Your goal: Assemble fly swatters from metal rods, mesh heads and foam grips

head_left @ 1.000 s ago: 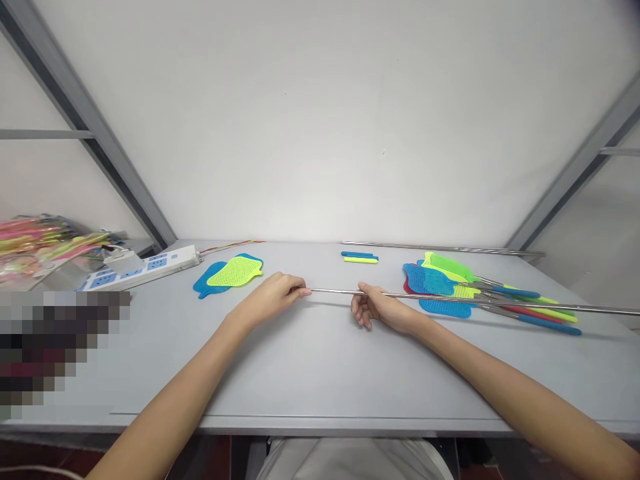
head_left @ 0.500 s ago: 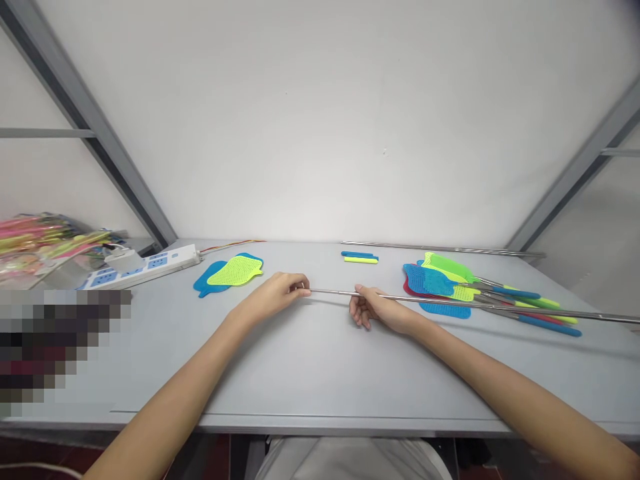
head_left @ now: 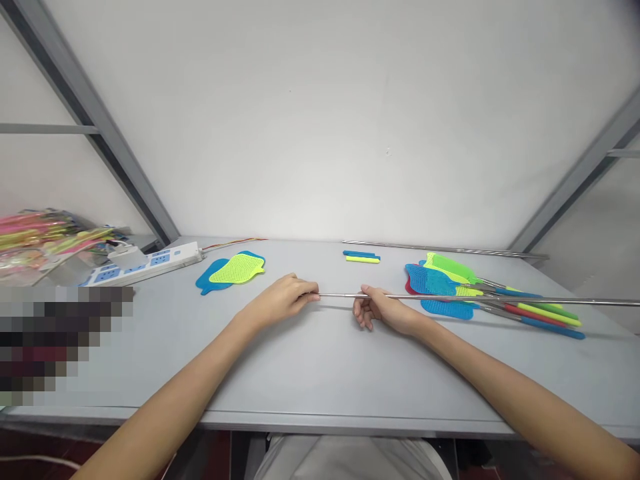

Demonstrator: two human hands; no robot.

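Observation:
A long, thin telescopic metal rod (head_left: 607, 302) runs nearly level above the table and out of view at the right. My left hand (head_left: 285, 298) pinches its thin left end between thumb and fingers. My right hand (head_left: 379, 311) is closed around the rod a little farther along, thumb on top and the other fingers curled below. Behind that hand lies a pile of fly swatters (head_left: 436, 281) in blue, green, yellow and red, which the rod crosses over. Two loose swatter heads, one yellow (head_left: 237, 268) and one blue (head_left: 209, 280), overlap left of my left hand.
Near the wall lie a blue grip sleeve (head_left: 361, 254) and a yellow one (head_left: 363, 260). More metal rods (head_left: 450, 249) lie along the back edge. At the left are a white power strip (head_left: 170, 256) and a heap of colourful bagged goods (head_left: 37, 230).
My left hand has shifted slightly right, closer to my right hand. The rod's right end has swung up in view, so the rod is more level. Both hands keep hold of it.

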